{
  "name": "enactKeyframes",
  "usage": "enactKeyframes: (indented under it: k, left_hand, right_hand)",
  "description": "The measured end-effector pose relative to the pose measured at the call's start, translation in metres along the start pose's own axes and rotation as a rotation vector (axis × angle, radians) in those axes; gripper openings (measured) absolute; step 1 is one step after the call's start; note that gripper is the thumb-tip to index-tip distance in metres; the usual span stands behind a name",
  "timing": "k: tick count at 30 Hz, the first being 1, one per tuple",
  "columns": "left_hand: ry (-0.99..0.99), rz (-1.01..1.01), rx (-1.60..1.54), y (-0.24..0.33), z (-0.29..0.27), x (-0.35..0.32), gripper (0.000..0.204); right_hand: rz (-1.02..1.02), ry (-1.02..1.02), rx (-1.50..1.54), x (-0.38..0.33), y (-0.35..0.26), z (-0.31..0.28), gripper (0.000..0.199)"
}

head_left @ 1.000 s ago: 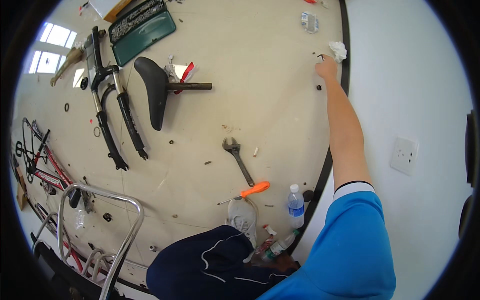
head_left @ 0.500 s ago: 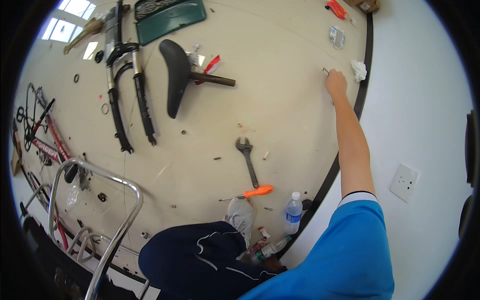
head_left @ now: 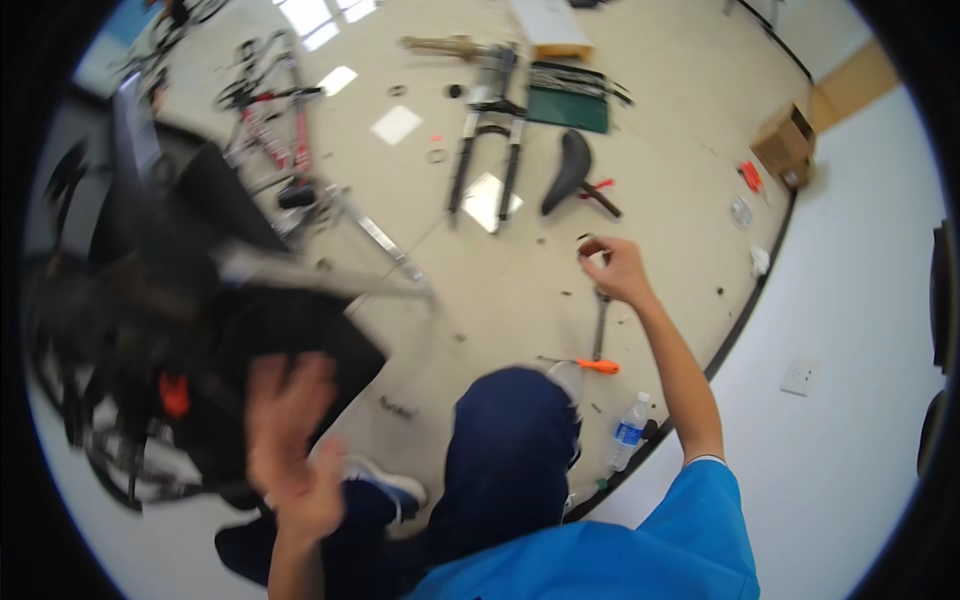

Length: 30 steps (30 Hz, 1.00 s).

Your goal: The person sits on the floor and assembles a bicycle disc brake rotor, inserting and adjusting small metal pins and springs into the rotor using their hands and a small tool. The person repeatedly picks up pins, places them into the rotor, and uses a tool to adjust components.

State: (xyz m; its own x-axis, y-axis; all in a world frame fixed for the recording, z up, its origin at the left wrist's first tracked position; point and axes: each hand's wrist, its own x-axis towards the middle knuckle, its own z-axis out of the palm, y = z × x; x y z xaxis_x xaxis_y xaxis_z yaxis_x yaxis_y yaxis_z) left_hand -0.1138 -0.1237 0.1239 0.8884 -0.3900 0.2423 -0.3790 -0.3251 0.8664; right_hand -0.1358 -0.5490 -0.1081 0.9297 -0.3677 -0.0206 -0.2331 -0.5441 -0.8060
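1. Center-right of frame: right hand [head_left: 615, 270] raised over the floor, fingers curled around a small pale item [head_left: 597, 258]; what it is can't be told.
2. Lower left: left hand [head_left: 292, 445] blurred, fingers spread, holding nothing, just beside a dark stand [head_left: 200, 330].
3. Below the right hand: wrench [head_left: 599, 325], orange-handled tool [head_left: 597, 366], water bottle [head_left: 629, 431].
4. Upper center: black saddle [head_left: 570, 170], fork [head_left: 487, 140].

bicycle saddle [head_left: 570, 170], suspension fork [head_left: 488, 140], water bottle [head_left: 628, 432]
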Motion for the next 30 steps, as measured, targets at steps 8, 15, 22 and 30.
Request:
enactKeyframes:
  k: [8,15,22,30]
  left_hand:
    - [0.04,0.349,0.013,0.013,-0.108,-0.056,0.017]
    - [0.441,0.487,-0.055,-0.008,-0.164,-0.062,0.009]
    - [0.728,0.398,0.065,-0.039,-0.221,-0.083,0.005]
    - [0.762,0.468,0.492,-0.045,-0.257,-0.066,0.018]
  right_hand:
    - [-0.335,-0.086,0.293,-0.074,-0.289,-0.011,0.012]
    - [-0.812,-0.193,0.132,-0.138,-0.472,0.077,0.015]
    - [-0.923,-0.162,0.202,-0.124,-0.534,0.176,0.015]
    - [-1.339,-0.082,0.128,-0.1,-0.549,0.226,0.024]
